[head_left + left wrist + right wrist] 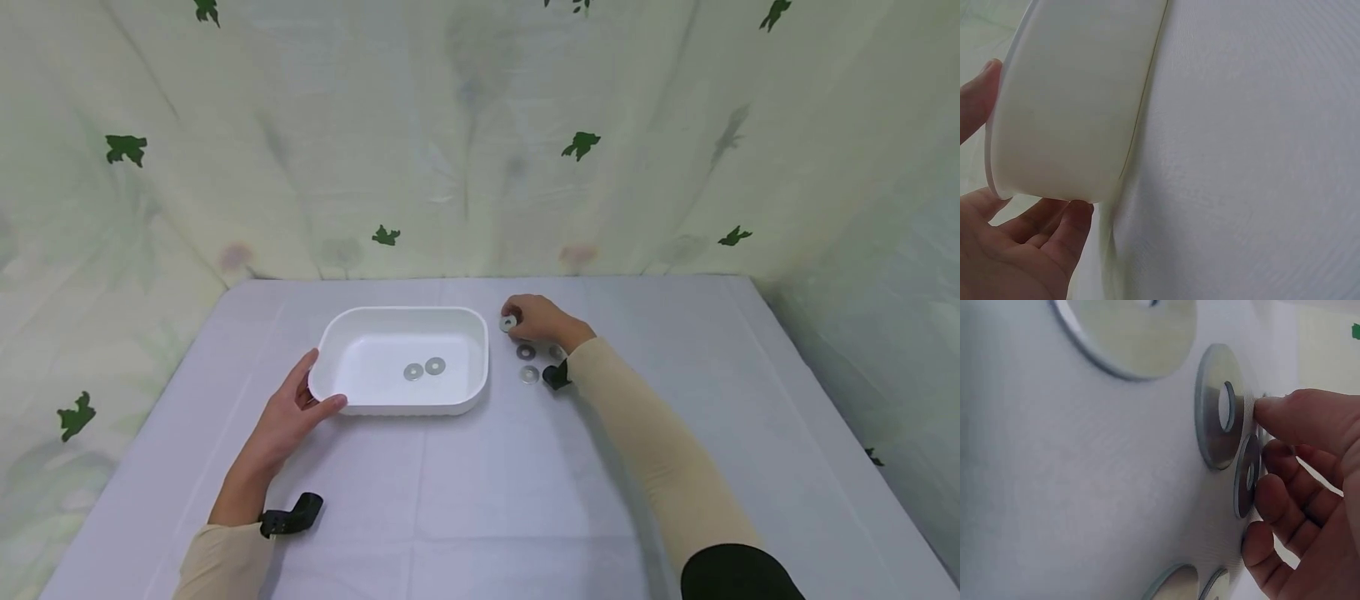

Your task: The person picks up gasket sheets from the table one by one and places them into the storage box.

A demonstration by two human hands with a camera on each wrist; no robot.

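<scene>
My left hand [288, 417] grips the left end of a white rectangular tray [397, 410], its thumb at the near rim and its fingers round the end wall. In the left wrist view the fingertips press the wall of the tray [1072, 106]. Two flat metal washers [435, 366] lie inside the tray. Right of the tray, my right hand [542, 318] pinches a washer [507, 323] between thumb and fingers, low over the cloth. Several more washers [529, 375] lie near that hand; in the right wrist view one large washer [1210, 440] stands out before the thumb.
A white cloth [487, 500] covers the table. Behind it hangs a pale curtain [465, 150] with green leaf shapes. The right forearm in a beige sleeve [660, 450] reaches across the right half of the table.
</scene>
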